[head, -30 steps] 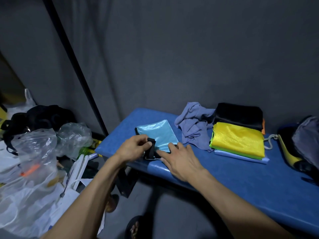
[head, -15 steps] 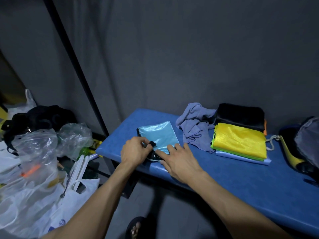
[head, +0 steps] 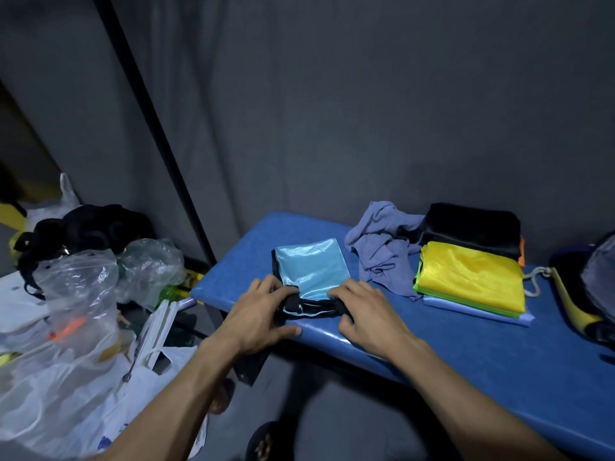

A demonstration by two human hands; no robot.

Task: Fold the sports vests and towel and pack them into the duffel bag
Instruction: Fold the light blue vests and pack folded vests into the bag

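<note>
Gripping the near edge of the light blue vest [head: 311, 266], my left hand [head: 258, 319] has its fingers curled over the black trim at the vest's left corner, thumb lying flat along the bench edge below; my right hand [head: 366, 314] has its fingers bent down onto the same black-trimmed edge at the right corner, and I read it as pinching the fabric, though the fingertips are partly tucked under the cloth. Between my two hands the near hem is bunched into a dark roll with a strip of blue lining showing. The rest of the vest lies flat and folded on the blue bench [head: 466, 354], close to its left end. Just beside it to the right sits the crumpled grey-purple towel [head: 382, 251], unfolded. Touching the towel's right side is a stack of folded vests: a yellow vest [head: 472, 277] on top over green and pale blue layers, with a black vest [head: 472, 227] stacked behind it against the wall. At the bench's far right the duffel bag [head: 585, 287] stands, dark with a yellow band and a white cord, only partly in view. Left of the bench, clear plastic bags [head: 76, 294] are heaped on the floor
</note>
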